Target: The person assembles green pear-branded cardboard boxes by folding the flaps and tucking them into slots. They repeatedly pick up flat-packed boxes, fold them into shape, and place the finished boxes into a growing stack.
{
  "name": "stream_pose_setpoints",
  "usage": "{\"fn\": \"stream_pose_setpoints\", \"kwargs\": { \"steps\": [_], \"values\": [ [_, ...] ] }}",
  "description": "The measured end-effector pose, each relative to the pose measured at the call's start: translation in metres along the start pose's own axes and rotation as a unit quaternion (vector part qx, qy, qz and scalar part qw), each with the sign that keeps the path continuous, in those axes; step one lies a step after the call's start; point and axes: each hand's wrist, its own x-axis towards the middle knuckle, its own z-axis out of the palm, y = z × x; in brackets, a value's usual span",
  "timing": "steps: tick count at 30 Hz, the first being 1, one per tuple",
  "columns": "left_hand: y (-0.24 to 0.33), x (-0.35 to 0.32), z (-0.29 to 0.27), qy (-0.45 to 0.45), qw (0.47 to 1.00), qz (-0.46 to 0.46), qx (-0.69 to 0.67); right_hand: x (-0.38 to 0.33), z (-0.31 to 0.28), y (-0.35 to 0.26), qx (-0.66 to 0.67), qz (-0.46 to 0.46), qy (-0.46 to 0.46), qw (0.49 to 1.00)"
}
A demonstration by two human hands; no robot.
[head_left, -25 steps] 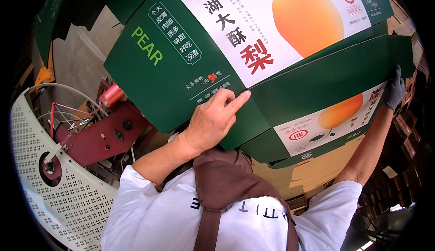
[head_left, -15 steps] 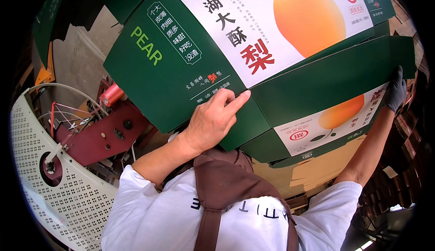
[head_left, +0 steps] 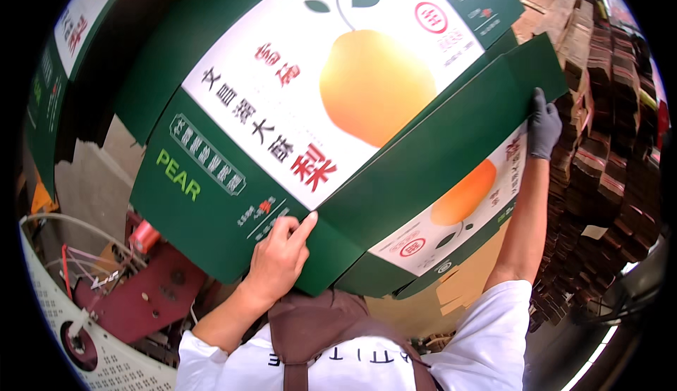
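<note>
A large green cardboard carton [head_left: 233, 119], printed with a pear on a white panel, spans the view before me, tilted. Flaps fold along its near side, and one narrower side panel [head_left: 451, 204] bears a smaller pear. At the carton's near left edge is my bare left hand [head_left: 281, 257], index finger stretched along a fold and the other fingers curled against the board; its thumb is hidden. My right hand [head_left: 544, 124], in a dark grey glove, grips the right end of the near flap [head_left: 451, 137], fingers partly behind it.
To the left stands a dark red machine [head_left: 144, 289] with a red spool [head_left: 144, 236] and a white perforated cover [head_left: 44, 313]. Another green carton [head_left: 46, 102] is at the far left. Stacked cardboard [head_left: 606, 130] and wooden pallet boards [head_left: 550, 28] are on the right.
The carton and both hands now appear lower and farther left in the picture, with more of the pear panel showing. The hands keep the same places on the carton.
</note>
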Motion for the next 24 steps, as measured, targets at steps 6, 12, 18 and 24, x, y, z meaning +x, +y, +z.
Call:
{"fn": "stream_pose_setpoints", "kwargs": {
  "steps": [6,12,18,24],
  "values": [
    [0.000,0.001,-0.002,-0.011,1.000,0.012,0.004,-0.007,0.006,0.002,0.098,0.035,0.007,0.995],
    [-0.003,0.001,0.000,-0.010,1.000,0.014,0.005,-0.004,0.013,0.003,0.042,0.007,0.013,0.999],
    [-0.004,0.001,0.000,-0.009,1.000,0.020,0.003,-0.009,0.010,-0.014,-0.002,0.030,0.008,1.000],
    [0.002,0.003,-0.003,-0.008,1.000,0.009,-0.011,-0.008,0.015,-0.016,-0.003,0.037,-0.001,0.999]
  ]
}}
